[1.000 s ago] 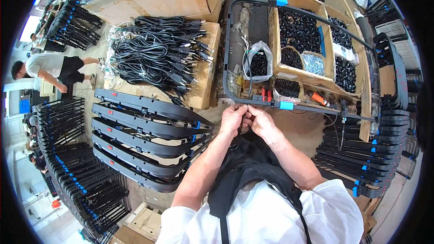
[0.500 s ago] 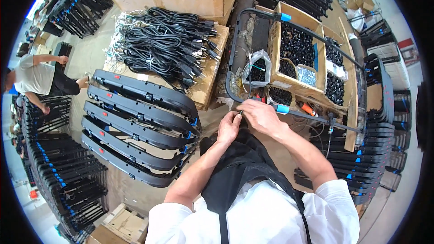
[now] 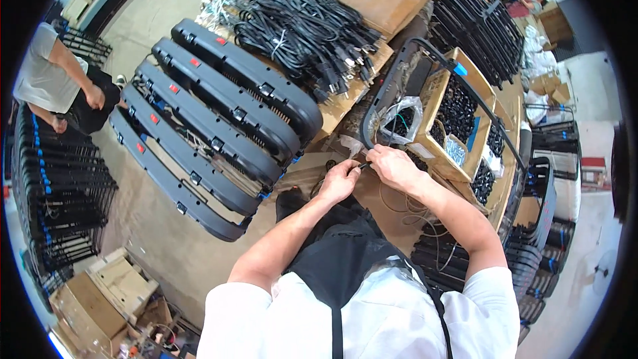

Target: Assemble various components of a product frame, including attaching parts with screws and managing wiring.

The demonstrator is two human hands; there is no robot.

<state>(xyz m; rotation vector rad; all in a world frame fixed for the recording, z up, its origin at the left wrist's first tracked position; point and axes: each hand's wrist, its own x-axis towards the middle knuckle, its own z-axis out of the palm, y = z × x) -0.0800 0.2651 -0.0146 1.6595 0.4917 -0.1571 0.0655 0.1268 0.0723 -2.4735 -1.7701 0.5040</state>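
While the left hand's (image 3: 339,181) grip closes its fingertips on a thin dark piece (image 3: 363,165), the right hand (image 3: 393,165) curls just beside it, its hold hidden. A black tubular frame (image 3: 488,112) and wooden parts box (image 3: 446,163) sit beyond; power cords (image 3: 286,33) lie farther, leftward.
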